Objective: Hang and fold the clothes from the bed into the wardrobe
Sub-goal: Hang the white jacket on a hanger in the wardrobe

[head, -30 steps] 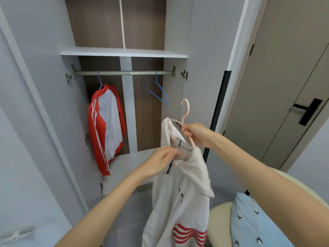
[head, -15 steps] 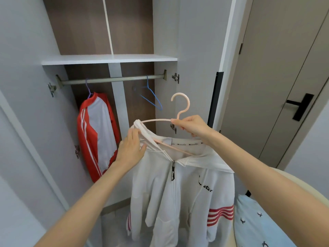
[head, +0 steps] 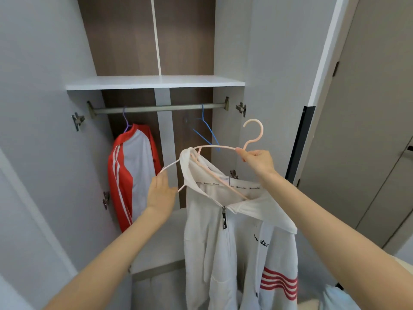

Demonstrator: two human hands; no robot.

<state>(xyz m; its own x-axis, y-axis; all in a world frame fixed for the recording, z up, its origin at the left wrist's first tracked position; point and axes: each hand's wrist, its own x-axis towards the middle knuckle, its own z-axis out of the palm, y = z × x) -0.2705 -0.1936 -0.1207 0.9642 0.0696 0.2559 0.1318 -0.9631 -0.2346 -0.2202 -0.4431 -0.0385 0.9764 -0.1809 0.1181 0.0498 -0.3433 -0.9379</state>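
A white zip jacket (head: 237, 242) with red stripes on its sleeve hangs from a pale pink hanger (head: 253, 135) in front of the open wardrobe. My right hand (head: 257, 161) pinches the hanger at the base of its hook, below the level of the rail (head: 161, 107). The hanger's left arm sticks out bare past the jacket's collar. My left hand (head: 161, 193) is open with straight fingers, touching that bare arm from below.
On the rail hang a red and white jacket (head: 131, 173) on a purple hanger at the left and a bare blue hanger (head: 206, 130) at the right. A white shelf (head: 154, 82) sits above the rail. A closed door (head: 368, 130) stands at right.
Both hands have lifted the hanger and jacket up toward the rail. My left hand let go of the jacket's collar, and the hanger's left arm now pokes out bare.
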